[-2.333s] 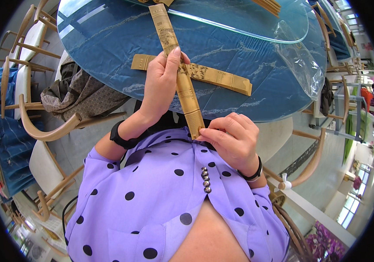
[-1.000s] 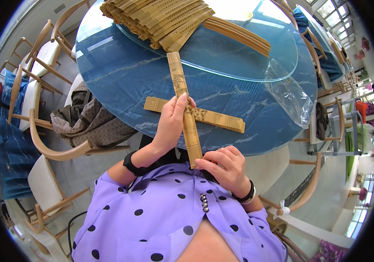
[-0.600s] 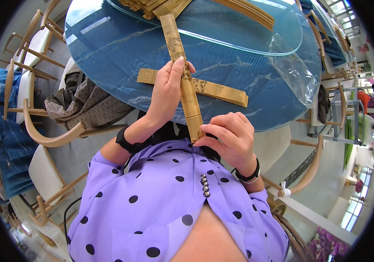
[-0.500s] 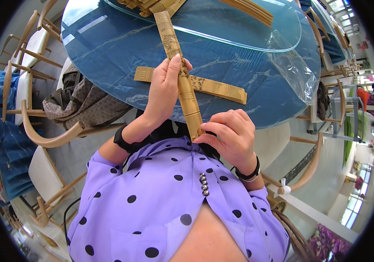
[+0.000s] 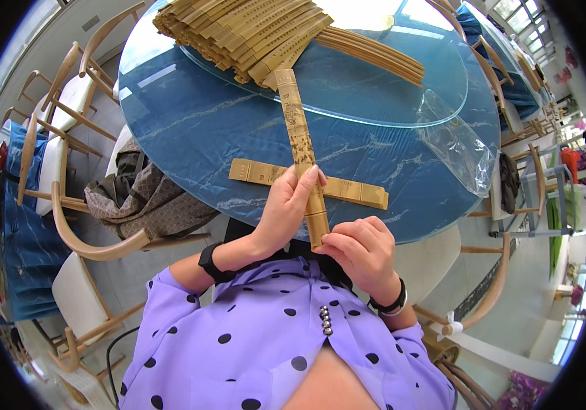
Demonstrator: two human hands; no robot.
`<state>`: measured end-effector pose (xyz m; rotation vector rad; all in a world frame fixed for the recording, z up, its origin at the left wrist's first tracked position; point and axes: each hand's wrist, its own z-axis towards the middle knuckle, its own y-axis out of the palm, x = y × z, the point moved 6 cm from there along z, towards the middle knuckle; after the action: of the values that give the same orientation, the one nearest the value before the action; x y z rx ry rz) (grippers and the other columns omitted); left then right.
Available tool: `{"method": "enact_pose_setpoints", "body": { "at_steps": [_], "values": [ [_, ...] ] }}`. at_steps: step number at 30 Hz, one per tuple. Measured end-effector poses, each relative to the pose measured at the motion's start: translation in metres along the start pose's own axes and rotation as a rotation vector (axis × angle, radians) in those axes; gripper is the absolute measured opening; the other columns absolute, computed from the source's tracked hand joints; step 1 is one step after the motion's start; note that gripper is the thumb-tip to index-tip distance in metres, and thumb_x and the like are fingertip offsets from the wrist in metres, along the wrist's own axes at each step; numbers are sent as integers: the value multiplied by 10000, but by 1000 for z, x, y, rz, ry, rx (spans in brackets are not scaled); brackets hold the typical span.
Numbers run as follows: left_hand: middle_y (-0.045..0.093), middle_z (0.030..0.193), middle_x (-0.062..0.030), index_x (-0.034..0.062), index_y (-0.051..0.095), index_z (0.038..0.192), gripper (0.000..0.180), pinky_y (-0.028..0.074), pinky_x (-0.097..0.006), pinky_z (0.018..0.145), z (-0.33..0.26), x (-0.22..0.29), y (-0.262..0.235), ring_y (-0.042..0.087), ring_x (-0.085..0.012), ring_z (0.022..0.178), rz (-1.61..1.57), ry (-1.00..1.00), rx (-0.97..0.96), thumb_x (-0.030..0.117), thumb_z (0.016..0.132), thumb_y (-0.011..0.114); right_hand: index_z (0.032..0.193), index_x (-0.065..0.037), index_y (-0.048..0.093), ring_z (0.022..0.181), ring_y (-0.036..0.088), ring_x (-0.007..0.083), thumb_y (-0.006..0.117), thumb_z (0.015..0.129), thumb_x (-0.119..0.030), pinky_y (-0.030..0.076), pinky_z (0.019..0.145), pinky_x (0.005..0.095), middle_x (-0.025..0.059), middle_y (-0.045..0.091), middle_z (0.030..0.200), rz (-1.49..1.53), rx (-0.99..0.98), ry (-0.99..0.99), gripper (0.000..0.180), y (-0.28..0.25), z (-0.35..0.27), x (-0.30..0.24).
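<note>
Slid lower on the box (image 5: 296, 123) since half a second ago, your left hand (image 5: 287, 205) grips below its middle as your right hand (image 5: 364, 249) pinches its near end, apparently working that tip, next calling for steady hold.

My single feed comes from the wearer's head, through the left lens of a side-by-side fisheye pair, and I look steeply down along the body. The spotted purple shirt (image 5: 265, 335) sits closest to me and fills the lower part. Beyond it, near mid-view, I get the left hand (image 5: 289, 206) and right hand (image 5: 362, 247), then the table (image 5: 183, 119) stretching to the top edge. Toward the rim, chairs (image 5: 81, 294) bend with the lens, and black closes the corners.
</note>
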<state>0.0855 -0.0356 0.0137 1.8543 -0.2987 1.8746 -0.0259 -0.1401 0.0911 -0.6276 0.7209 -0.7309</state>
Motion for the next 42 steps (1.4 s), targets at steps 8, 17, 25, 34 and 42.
{"method": "enact_pose_setpoints", "body": {
  "at_steps": [8, 17, 25, 34, 42],
  "values": [
    [580, 821, -23, 8, 571, 1197, 262, 459, -238, 613, 59, 89, -43, 546, -64, 684, 428, -16, -129, 214, 1111, 434, 888, -81, 682, 703, 653, 180, 865, 759, -215, 477, 602, 304, 16, 667, 839, 20, -9, 52, 261, -14, 0, 11],
    [561, 1088, -199, 197, 539, 1481, 429, 568, -440, 857, 234, 176, -168, 660, -336, 969, 1852, 597, 426, 281, 1062, 507, 841, -78, 674, 688, 646, 200, 838, 787, -155, 485, 599, 325, 23, 659, 809, -63, -39, 129, 189, -31, -12, 37],
    [501, 1282, -180, 223, 518, 1499, 486, 501, -437, 972, 294, 143, -181, 549, -343, 1156, 2085, 402, 399, 434, 1067, 450, 822, -71, 658, 692, 646, 235, 795, 833, -167, 495, 612, 360, 44, 638, 784, -184, -95, 124, 167, -52, -5, 66],
    [527, 1167, -144, 56, 617, 1364, 447, 459, -434, 1014, 257, 155, -158, 513, -308, 1151, 1913, 682, 478, 360, 1050, 526, 930, -52, 702, 813, 676, 279, 731, 910, -206, 557, 730, 384, 80, 660, 884, -253, -157, 193, 157, -60, 78, 181],
    [539, 1069, -145, -35, 638, 1236, 372, 461, -408, 910, 47, 113, -47, 522, -313, 1007, 1286, 608, -35, 160, 926, 704, 1163, -22, 668, 1103, 622, 295, 673, 960, -225, 520, 1000, 409, 108, 663, 1144, -714, -163, 22, 287, -17, 138, 299]
  ]
}}
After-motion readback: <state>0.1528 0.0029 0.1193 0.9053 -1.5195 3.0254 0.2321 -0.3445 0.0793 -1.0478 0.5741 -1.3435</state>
